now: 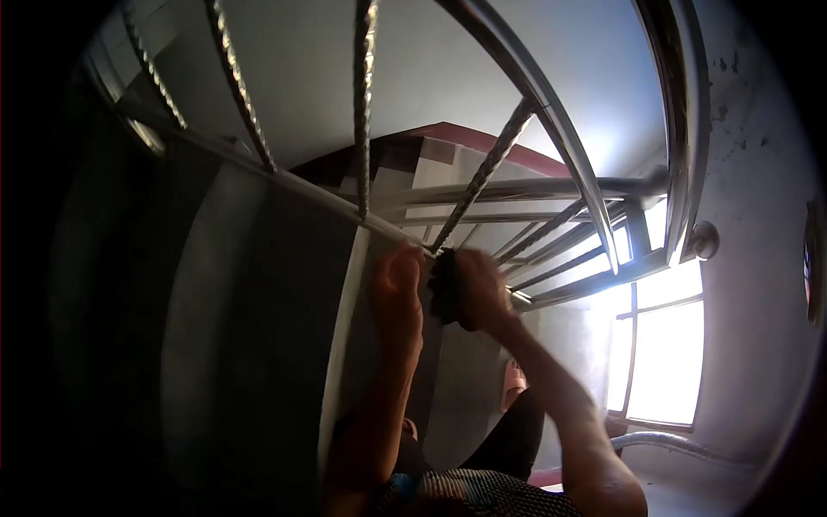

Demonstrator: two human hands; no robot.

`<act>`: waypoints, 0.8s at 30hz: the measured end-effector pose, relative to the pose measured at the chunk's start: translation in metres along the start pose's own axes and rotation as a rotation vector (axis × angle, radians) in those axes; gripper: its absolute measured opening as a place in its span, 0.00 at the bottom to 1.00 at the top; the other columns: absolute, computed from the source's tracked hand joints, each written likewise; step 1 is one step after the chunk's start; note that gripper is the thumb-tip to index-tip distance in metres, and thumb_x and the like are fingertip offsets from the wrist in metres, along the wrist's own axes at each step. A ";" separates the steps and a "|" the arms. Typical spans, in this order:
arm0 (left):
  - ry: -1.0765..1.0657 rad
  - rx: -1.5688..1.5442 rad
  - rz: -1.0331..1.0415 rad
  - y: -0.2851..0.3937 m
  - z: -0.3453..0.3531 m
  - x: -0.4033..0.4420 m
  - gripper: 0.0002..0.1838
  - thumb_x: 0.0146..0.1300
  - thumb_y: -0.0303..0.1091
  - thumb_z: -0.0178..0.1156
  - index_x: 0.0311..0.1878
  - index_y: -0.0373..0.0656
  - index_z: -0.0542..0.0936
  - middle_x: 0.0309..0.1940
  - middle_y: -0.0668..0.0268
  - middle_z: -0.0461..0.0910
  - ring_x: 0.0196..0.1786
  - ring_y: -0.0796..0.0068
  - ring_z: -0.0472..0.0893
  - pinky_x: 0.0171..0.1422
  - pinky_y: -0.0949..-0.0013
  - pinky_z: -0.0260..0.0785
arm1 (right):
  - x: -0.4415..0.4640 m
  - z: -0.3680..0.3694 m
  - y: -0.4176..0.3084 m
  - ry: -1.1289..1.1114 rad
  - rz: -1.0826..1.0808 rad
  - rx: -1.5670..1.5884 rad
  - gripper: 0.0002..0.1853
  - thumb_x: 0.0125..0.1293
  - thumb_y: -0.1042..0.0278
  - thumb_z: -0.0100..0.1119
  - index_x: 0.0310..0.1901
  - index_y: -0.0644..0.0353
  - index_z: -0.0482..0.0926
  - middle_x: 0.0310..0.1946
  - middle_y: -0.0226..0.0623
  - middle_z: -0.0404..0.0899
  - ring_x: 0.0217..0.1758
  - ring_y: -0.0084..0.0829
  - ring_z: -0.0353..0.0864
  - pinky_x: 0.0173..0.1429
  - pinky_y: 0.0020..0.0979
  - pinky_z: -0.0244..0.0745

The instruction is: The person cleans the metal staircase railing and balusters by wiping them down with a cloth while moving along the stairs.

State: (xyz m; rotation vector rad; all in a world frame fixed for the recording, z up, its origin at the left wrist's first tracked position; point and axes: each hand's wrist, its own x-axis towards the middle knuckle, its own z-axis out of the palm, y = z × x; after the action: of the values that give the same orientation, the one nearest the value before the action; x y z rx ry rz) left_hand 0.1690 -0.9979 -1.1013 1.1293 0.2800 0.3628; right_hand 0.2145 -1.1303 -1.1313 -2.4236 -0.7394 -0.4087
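Note:
My right hand (484,289) is closed on a dark, bunched cloth (446,293), just below the foot of a twisted metal baluster (482,177). Motion blurs its fingers a little. Close beside it on the left is my left hand (399,280), with its fingers curled in near the lower rail (323,195) of the stair railing. Whether those fingers touch the rail or hold anything is hidden. The cloth lies between the two hands.
A curved, shiny handrail (551,99) sweeps overhead, and a second railing (517,191) runs behind. Stair steps (345,319) fall away in shadow at left. A bright window (663,362) is at right. A pink slipper (514,376) shows by my legs.

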 end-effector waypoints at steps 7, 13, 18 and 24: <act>0.187 -0.050 0.013 0.009 -0.009 0.010 0.20 0.62 0.43 0.52 0.52 0.39 0.70 0.45 0.63 0.73 0.49 0.74 0.72 0.57 0.68 0.63 | 0.157 -0.123 -0.081 0.077 -0.927 -0.943 0.14 0.45 0.65 0.58 0.36 0.59 0.75 0.36 0.41 0.74 0.41 0.38 0.75 0.48 0.39 0.68; 0.322 -0.193 -0.119 0.019 -0.042 0.020 0.19 0.62 0.40 0.50 0.54 0.41 0.68 0.45 0.65 0.73 0.50 0.73 0.71 0.58 0.68 0.62 | 0.152 -0.069 -0.042 -0.492 -0.414 -1.114 0.04 0.50 0.66 0.54 0.26 0.54 0.76 0.23 0.33 0.75 0.31 0.32 0.78 0.38 0.36 0.69; 0.315 -0.193 -0.091 0.034 -0.059 0.019 0.18 0.63 0.39 0.49 0.54 0.41 0.68 0.46 0.65 0.73 0.51 0.74 0.71 0.56 0.68 0.62 | 0.068 0.098 0.046 -0.503 -0.360 -0.863 0.05 0.51 0.67 0.54 0.30 0.56 0.76 0.28 0.37 0.76 0.34 0.36 0.78 0.38 0.39 0.69; 0.318 -0.188 -0.060 0.032 -0.073 0.022 0.18 0.64 0.41 0.49 0.53 0.42 0.69 0.45 0.65 0.72 0.50 0.76 0.71 0.55 0.70 0.63 | 0.053 0.118 0.019 -0.030 0.074 -0.131 0.16 0.45 0.73 0.59 0.38 0.62 0.70 0.39 0.44 0.72 0.45 0.45 0.72 0.47 0.40 0.68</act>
State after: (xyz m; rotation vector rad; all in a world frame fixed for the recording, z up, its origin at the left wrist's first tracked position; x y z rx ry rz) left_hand 0.1555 -0.9166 -1.1022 0.8746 0.5468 0.5056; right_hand 0.2816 -1.0509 -1.2100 -2.5755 -0.6517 -0.4039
